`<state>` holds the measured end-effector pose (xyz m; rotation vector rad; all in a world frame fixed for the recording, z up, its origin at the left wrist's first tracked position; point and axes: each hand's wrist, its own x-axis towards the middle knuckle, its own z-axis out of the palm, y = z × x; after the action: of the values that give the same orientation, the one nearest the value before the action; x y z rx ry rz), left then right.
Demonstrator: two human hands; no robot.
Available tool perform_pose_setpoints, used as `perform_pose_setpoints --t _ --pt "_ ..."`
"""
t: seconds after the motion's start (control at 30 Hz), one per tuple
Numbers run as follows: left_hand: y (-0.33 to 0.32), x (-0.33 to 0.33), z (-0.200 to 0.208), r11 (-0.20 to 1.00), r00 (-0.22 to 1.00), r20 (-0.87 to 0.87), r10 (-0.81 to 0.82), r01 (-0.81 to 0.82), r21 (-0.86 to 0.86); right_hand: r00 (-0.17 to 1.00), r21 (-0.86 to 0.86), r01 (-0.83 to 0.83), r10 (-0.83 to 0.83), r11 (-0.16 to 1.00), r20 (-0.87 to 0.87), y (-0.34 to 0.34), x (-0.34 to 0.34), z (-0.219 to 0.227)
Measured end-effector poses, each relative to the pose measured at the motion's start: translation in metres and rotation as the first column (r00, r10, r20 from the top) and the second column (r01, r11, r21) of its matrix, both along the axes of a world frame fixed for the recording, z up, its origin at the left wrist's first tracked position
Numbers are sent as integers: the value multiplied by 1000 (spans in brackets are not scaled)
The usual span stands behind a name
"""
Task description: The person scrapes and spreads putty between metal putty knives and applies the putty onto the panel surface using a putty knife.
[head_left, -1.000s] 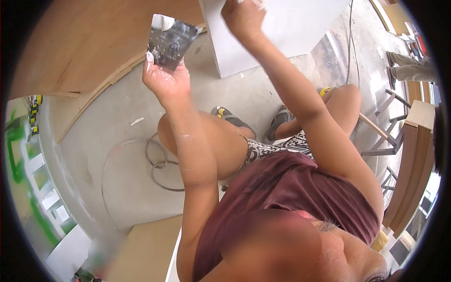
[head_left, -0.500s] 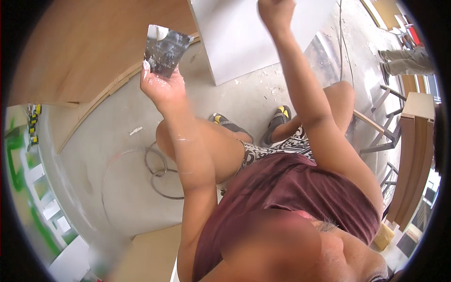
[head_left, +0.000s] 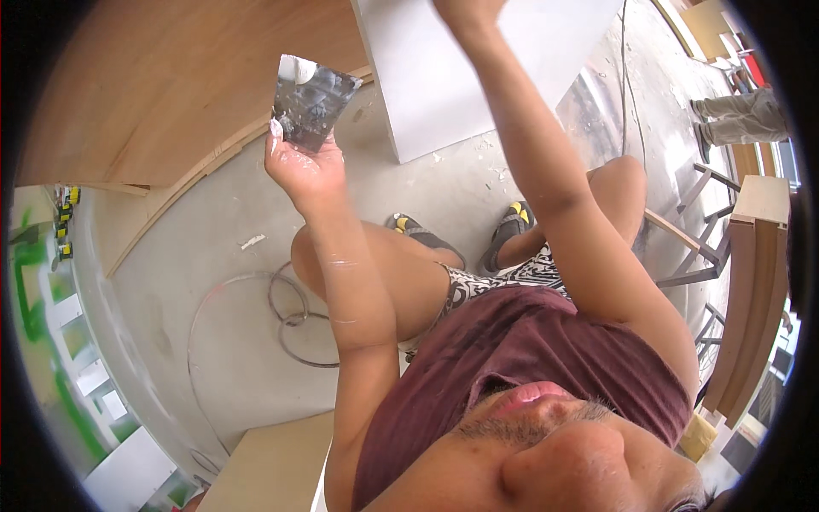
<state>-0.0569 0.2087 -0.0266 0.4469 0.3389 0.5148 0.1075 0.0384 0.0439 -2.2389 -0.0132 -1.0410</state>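
Right hand (head_left: 471, 14), holding what I can't tell, swings back toward the white panel (head_left: 486, 94)'s left edge, likely mid-stroke, left hand (head_left: 305, 169), well apart, clasping the smeared plate (head_left: 314, 104).

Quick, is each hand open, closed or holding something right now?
Left hand: closed, holding a dark plate smeared with white.
Right hand: cannot be told; its fingers are out of the picture.

Right grip (head_left: 471, 12) partly beyond the view's top edge, fingertips unseen
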Motion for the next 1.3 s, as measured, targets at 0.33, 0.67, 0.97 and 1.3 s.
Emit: perform_pose_setpoints --t 0.33,0.67,0.97,1.3 --pt "-2 0 4 999 999 37 13 -12 -41 936 -302 -319 349 898 47 59 -83 -38" --pt "1 2 -4 1000 1000 21 1 -1 -9 996 144 -60 49 988 81 -100 28 25" --pt "1 1 -1 999 999 -10 31 -31 10 979 22 11 -6 1000 -204 -17 19 37" --pt "3 4 -7 996 996 27 84 -84 -3 927 -392 -345 375 853 2 54 -64 -31"
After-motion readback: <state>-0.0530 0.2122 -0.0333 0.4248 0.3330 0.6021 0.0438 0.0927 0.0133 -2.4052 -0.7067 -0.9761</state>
